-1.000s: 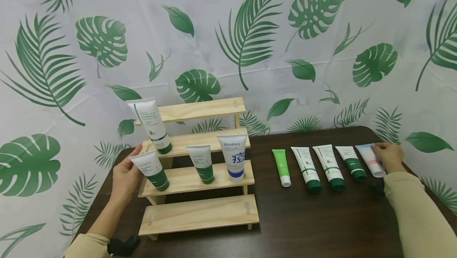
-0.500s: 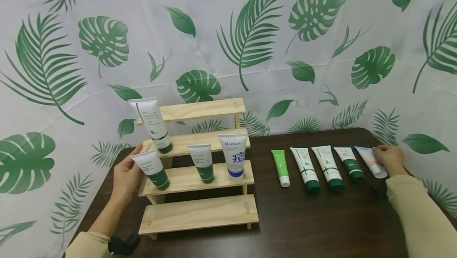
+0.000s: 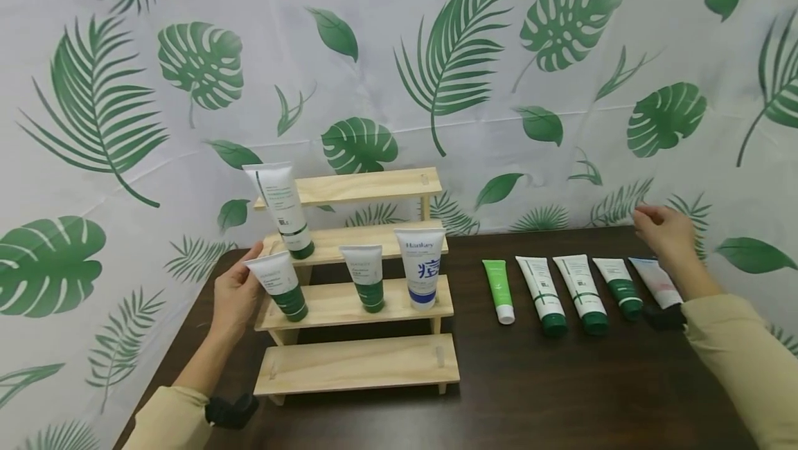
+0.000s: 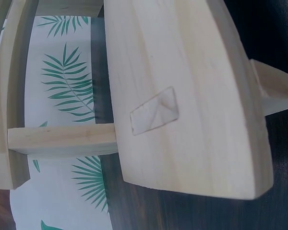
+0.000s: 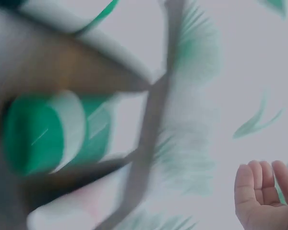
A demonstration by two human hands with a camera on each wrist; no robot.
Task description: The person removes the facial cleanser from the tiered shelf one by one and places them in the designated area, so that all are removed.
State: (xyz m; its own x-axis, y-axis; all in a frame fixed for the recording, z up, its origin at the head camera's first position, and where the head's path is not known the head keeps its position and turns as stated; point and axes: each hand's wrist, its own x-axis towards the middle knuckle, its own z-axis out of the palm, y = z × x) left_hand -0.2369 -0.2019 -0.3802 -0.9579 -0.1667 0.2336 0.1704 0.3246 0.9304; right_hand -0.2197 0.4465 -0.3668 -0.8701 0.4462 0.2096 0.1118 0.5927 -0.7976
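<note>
My left hand (image 3: 237, 293) is at the left end of a tiered wooden display rack (image 3: 357, 363), partly hidden behind a small white-and-green tube (image 3: 278, 285) that leans there. I cannot tell whether its fingers grip the rack. In the left wrist view only a bit of this hand (image 4: 1, 211) shows, beside a shelf end. My right hand (image 3: 672, 239) is raised above a pink-and-blue tube (image 3: 657, 282) at the right, holding nothing. Its fingers are loosely bent in the right wrist view (image 5: 266, 196). A tall white tube (image 3: 282, 209) stands behind the small one.
Another small tube (image 3: 364, 278) and a white-and-blue Hankey tube (image 3: 421, 266) share the second shelf from the bottom. On the dark table (image 3: 548, 388) lie a slim green tube (image 3: 499, 291), two long white tubes (image 3: 541, 294) and a short white-and-green tube (image 3: 618, 288). Leaf-print cloth (image 3: 399, 76) hangs behind.
My right hand has let go of the pink-and-blue tube and risen away from it. My left hand stays at the rack. The head view has shifted slightly.
</note>
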